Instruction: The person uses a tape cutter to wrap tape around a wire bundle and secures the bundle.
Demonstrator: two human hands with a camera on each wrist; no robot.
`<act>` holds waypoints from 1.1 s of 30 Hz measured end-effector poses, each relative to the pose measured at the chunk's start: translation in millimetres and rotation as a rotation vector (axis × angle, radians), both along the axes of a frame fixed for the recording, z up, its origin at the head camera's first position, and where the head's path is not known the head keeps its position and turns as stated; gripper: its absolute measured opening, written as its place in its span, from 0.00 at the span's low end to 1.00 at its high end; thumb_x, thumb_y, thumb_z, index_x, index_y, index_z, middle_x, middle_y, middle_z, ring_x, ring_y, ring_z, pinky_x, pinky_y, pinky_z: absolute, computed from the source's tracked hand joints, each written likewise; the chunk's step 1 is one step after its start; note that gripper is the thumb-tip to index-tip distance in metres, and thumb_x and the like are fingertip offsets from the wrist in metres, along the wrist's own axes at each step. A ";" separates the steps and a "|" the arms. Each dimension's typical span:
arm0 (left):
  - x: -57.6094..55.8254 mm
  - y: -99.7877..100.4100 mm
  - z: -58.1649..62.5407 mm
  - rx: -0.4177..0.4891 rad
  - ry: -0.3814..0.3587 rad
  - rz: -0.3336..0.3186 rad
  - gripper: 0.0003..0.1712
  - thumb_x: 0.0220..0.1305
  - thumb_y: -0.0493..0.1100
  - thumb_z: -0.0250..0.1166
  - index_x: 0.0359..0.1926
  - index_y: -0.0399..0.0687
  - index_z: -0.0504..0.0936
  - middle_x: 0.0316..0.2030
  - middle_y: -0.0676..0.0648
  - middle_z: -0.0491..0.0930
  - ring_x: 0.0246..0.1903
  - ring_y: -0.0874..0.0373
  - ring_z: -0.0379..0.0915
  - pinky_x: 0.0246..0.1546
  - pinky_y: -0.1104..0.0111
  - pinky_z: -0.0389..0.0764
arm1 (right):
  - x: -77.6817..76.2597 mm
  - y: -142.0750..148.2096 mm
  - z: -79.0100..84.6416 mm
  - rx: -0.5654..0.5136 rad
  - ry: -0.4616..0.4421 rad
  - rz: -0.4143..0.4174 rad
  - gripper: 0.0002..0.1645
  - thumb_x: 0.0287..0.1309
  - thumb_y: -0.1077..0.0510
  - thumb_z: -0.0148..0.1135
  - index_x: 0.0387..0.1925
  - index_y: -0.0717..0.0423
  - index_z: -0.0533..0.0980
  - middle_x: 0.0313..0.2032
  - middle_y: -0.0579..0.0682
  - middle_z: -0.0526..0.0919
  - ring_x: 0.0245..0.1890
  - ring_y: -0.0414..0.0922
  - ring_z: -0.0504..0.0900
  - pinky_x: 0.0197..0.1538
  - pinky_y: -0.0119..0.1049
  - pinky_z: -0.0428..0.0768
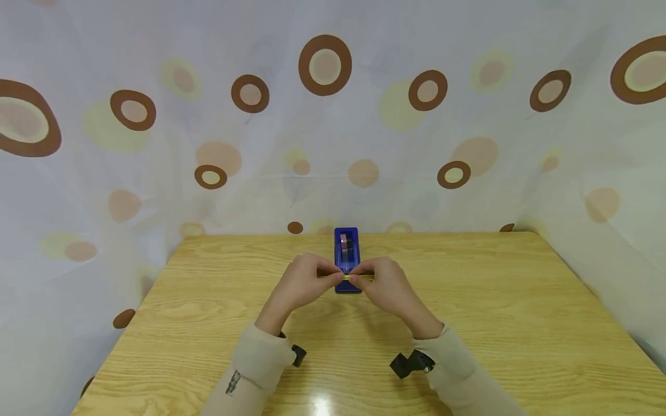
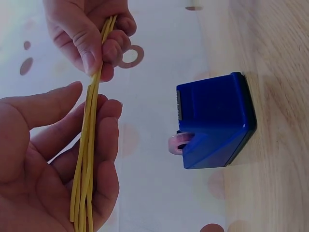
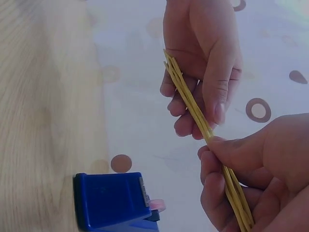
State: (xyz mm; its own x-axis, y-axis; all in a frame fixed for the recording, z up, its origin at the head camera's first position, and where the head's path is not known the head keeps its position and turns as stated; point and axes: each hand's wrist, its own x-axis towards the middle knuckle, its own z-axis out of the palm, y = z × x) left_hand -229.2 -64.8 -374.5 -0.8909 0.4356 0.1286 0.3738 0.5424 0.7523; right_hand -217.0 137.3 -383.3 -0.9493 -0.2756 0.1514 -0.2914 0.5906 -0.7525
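Between both hands is a bundle of thin yellow sticks (image 2: 86, 154), several together. My right hand (image 1: 387, 286) pinches it near the middle between thumb and fingers, with one end running along its palm. Across the curled fingers of my left hand (image 1: 304, 283) lies the other end; in the left wrist view that thumb stands apart from the sticks. A shiny patch shows on the bundle (image 3: 193, 104) by the right thumb, but I cannot tell what it is. Just beyond the hands stands a blue tape dispenser (image 1: 337, 254), with a pinkish tape roll (image 2: 179, 143) in it.
The dispenser rests on a light wooden table (image 1: 468, 300), near its back edge. Behind it hangs a pale cloth (image 1: 333, 127) with brown rings and dots. Black wrist straps (image 1: 416, 363) sit over the beige sleeves.
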 end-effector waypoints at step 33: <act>41.3 -0.7 44.3 -0.086 0.251 0.052 0.08 0.66 0.48 0.68 0.40 0.54 0.91 0.35 0.57 0.87 0.34 0.66 0.82 0.35 0.68 0.81 | 33.7 1.7 46.2 -0.022 0.087 0.039 0.06 0.64 0.59 0.65 0.40 0.52 0.86 0.39 0.44 0.86 0.44 0.46 0.83 0.50 0.52 0.79</act>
State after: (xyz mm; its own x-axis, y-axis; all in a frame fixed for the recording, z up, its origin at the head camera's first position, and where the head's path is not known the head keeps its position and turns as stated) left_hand -187.9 -65.5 -330.2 -0.8573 0.4093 0.3124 0.5128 0.6235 0.5902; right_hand -183.4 139.0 -337.1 -0.9207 -0.3081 0.2395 -0.3792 0.5614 -0.7356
